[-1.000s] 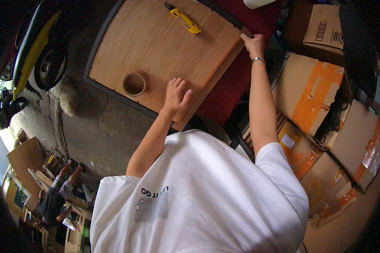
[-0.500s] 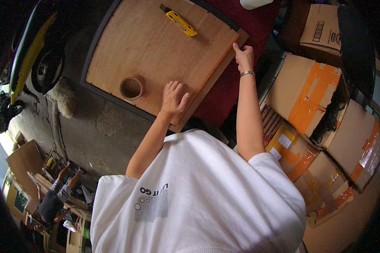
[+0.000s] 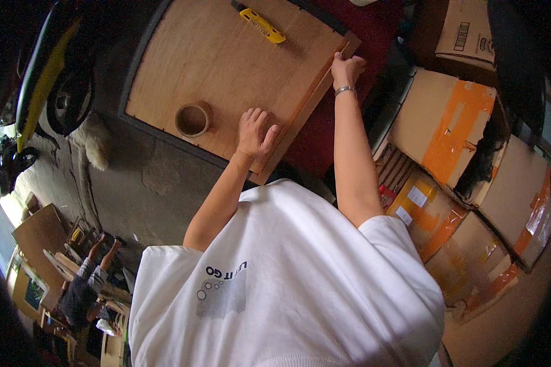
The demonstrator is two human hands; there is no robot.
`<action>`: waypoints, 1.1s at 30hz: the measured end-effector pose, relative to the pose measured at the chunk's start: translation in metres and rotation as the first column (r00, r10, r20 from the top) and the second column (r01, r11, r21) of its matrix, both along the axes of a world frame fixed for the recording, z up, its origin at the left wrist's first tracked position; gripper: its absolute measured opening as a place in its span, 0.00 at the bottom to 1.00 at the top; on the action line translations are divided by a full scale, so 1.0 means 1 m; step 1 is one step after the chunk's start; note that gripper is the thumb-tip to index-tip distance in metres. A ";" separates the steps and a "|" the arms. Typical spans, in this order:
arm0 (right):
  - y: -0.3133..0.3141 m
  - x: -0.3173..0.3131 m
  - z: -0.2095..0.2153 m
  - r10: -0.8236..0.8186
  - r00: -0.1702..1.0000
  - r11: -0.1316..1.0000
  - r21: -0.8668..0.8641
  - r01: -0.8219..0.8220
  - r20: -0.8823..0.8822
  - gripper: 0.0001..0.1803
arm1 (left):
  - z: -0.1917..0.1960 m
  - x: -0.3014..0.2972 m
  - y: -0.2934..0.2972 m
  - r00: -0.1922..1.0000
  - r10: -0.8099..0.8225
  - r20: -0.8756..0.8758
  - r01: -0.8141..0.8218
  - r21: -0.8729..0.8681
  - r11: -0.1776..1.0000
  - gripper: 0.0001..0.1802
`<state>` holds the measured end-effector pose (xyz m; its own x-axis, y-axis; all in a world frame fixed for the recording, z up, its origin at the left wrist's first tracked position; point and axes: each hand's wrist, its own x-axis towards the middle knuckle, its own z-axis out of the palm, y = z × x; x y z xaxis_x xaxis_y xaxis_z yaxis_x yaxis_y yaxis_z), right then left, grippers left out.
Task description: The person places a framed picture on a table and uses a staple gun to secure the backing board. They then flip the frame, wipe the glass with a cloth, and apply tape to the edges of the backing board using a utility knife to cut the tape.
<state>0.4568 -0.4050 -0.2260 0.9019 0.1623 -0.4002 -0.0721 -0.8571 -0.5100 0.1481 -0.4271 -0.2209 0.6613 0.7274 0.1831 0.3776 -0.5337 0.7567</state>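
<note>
Fingers (image 3: 251, 114) of the left hand (image 3: 253, 136) lie palm-down and loosely spread on a light plywood panel (image 3: 220, 67), thumb out to the right, holding nothing. From where I stand, the right hand (image 3: 348, 71), a metal wristband (image 3: 345, 90) below it, is curled nearly closed at the panel's far right, its thumb on a brown strip (image 3: 306, 110) along the right edge; I cannot tell whether it pinches the strip or only presses it. The panel lies in front of the person in a white T-shirt (image 3: 300, 269), with a dark border (image 3: 171, 140) around its left and near sides. A roll of tape (image 3: 207, 119) rests near its left corner, left of the left hand; a yellow utility knife (image 3: 263, 25) lies at the far side. Dark red material (image 3: 379, 30) shows beyond the strip. Taped cardboard boxes (image 3: 441, 131) are stacked to the right
</note>
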 end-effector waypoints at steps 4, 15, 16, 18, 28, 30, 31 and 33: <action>-0.044 -0.042 0.001 0.182 0.980 0.977 0.099 -0.189 0.076 0.36 | 0.003 0.000 0.000 0.999 0.011 0.045 -0.012 0.017 1.000 0.21; -0.057 -0.085 0.027 -0.118 0.881 0.953 0.195 0.230 -0.459 0.51 | 0.006 -0.003 -0.004 0.999 -0.008 -0.032 0.006 -0.065 0.998 0.24; -0.055 -0.085 0.030 -0.132 0.838 0.947 0.183 0.265 -0.530 0.51 | 0.007 -0.002 -0.003 0.999 0.001 -0.048 -0.003 -0.043 0.999 0.24; -0.049 -0.087 0.032 -0.143 0.799 0.929 0.200 0.313 -0.584 0.49 | 0.009 0.002 -0.002 0.998 -0.002 -0.058 0.001 -0.011 1.000 0.25; -0.117 -0.177 0.024 0.238 0.966 0.970 0.079 -0.230 -0.106 0.38 | 0.029 -0.047 -0.010 0.964 -0.119 -0.236 0.084 -0.155 0.984 0.30; -0.126 -0.187 0.022 0.251 0.963 0.965 0.104 -0.240 -0.102 0.39 | 0.029 -0.063 -0.011 0.948 -0.144 -0.284 0.105 -0.149 0.983 0.33; -0.128 -0.190 0.022 0.241 0.965 0.966 0.126 -0.228 -0.100 0.39 | 0.028 -0.069 -0.011 0.942 -0.160 -0.295 0.133 -0.110 0.985 0.35; -0.124 -0.192 0.020 0.173 0.976 0.976 0.157 -0.152 -0.135 0.39 | 0.026 -0.076 -0.012 0.937 -0.181 -0.300 0.161 -0.090 0.983 0.36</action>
